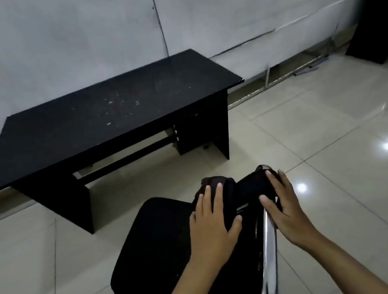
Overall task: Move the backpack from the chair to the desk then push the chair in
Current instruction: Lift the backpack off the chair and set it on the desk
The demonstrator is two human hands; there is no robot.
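Left hand [211, 228] and right hand [283, 209] | fingers spread, resting on backpack [240, 190], neither closed | risk: I lift ungripped, it slides off chair [152, 251] before desk [87, 128].

Sparse office-type room: black desk [110, 118] with a drawer unit set against a plain grey wall [51, 42], black chrome-framed chair [157, 250] on glossy beige floor tiles [333, 128] before the desk, dark cabinet [383, 18] far to the desk's right.

A glossy tiled floor [333, 128] carries a black desk [110, 118] against the wall and a black chair [152, 251] with a chrome frame, apart from the desk; 1 dark backpack [243, 189] sits on the chair.
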